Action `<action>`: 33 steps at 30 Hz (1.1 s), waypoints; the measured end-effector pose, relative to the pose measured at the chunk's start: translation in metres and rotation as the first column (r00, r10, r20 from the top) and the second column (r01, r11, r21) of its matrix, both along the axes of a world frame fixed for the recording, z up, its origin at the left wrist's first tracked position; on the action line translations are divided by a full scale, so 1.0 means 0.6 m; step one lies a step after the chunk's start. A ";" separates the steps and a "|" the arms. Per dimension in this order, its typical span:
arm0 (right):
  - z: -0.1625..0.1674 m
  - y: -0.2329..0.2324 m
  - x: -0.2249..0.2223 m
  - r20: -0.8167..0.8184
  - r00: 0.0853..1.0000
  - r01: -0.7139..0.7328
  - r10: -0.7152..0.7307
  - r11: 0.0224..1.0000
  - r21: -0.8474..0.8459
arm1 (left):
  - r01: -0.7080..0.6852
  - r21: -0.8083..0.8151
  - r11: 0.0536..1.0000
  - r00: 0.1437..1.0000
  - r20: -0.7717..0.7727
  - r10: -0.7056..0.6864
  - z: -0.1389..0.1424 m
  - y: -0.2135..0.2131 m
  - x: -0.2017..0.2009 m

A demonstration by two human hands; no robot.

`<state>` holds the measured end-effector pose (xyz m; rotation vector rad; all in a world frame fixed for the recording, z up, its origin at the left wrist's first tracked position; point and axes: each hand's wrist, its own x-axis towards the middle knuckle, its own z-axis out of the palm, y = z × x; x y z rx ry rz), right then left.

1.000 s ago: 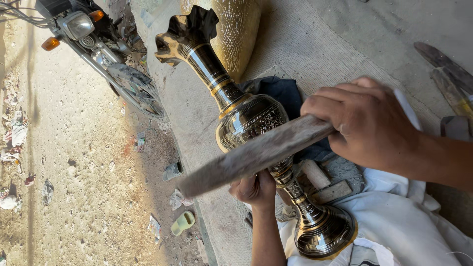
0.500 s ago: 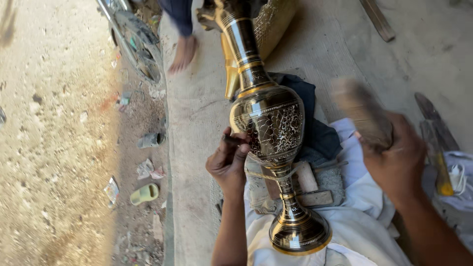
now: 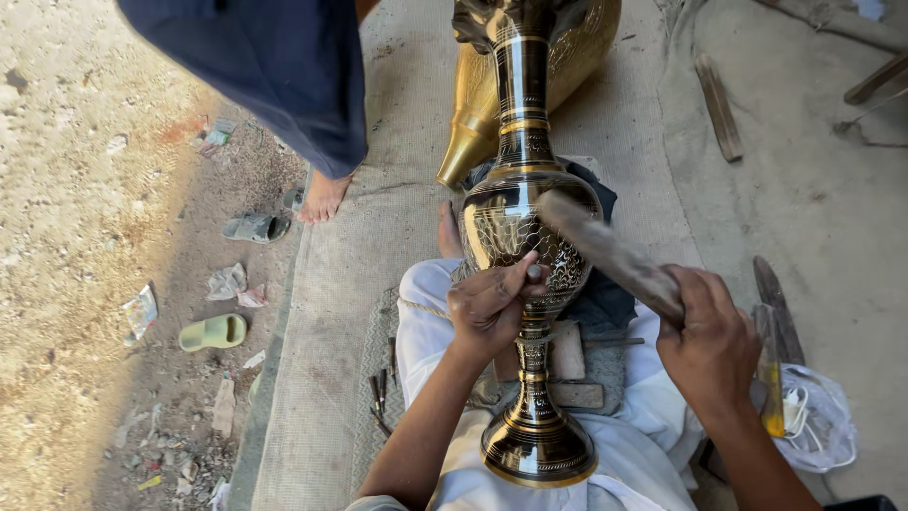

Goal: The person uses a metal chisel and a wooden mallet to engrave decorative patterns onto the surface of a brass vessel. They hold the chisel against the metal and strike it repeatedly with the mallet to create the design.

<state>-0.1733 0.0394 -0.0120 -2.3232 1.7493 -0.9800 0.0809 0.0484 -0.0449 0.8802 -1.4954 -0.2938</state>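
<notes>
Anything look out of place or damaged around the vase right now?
The vase shows no visible damage; it lies across the lap, left hand pressing a small punch to its body, right hand holding a wooden mallet. Odd bits: a stray green sandal and litter on the dirt, and a bystander's bare foot at the mat's edge.

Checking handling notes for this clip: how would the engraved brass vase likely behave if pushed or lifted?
The vase looks like rigid, polished metal, so probably heavy and slippery. Lying across the lap, its round belly might roll if the left hand let go.

Bare mat [image 3: 331,312] left of vase [image 3: 525,237] open; brass vessel [image 3: 558,66] blocks ahead; bystander's foot [image 3: 323,197] near.
</notes>
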 end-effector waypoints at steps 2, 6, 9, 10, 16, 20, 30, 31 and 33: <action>0.030 -0.016 0.006 -0.050 0.998 -0.047 0.045 0.998 -0.040 | 0.031 0.014 0.999 0.999 -0.020 -0.031 0.001 0.000 0.002; 0.100 -0.048 0.010 -0.288 0.955 -0.094 0.075 0.994 -0.054 | 0.041 0.015 0.999 0.999 -0.032 -0.041 -0.001 0.001 0.003; 0.148 -0.053 0.016 -0.047 0.983 -0.178 0.179 0.984 0.022 | -0.004 -0.021 1.000 1.000 -0.019 0.003 -0.003 0.001 0.001; 0.160 -0.053 0.019 0.171 0.949 -0.281 0.265 0.957 0.075 | -0.010 -0.052 0.999 1.000 -0.029 0.008 -0.004 0.001 0.000; 0.211 -0.048 0.021 -0.156 0.958 -0.232 0.241 0.970 0.071 | -0.061 -0.099 0.993 0.998 0.011 0.063 -0.010 0.002 0.003; 0.208 -0.050 0.017 -0.590 0.793 -0.291 0.149 0.945 -0.152 | -0.103 -0.090 0.991 0.994 0.038 0.106 -0.011 0.004 0.005; 0.191 -0.052 0.019 -0.335 0.912 -0.250 0.237 0.968 0.003 | -0.071 -0.065 0.995 0.997 0.003 0.071 -0.022 0.002 0.006; 0.195 -0.051 0.023 -0.420 0.880 -0.252 0.223 0.968 -0.013 | -0.088 -0.066 0.994 0.996 0.010 0.089 -0.022 0.002 0.006; 0.206 -0.051 0.034 -0.457 0.861 -0.288 0.226 0.955 -0.072 | -0.119 -0.071 0.990 0.992 0.025 0.122 -0.022 0.000 0.004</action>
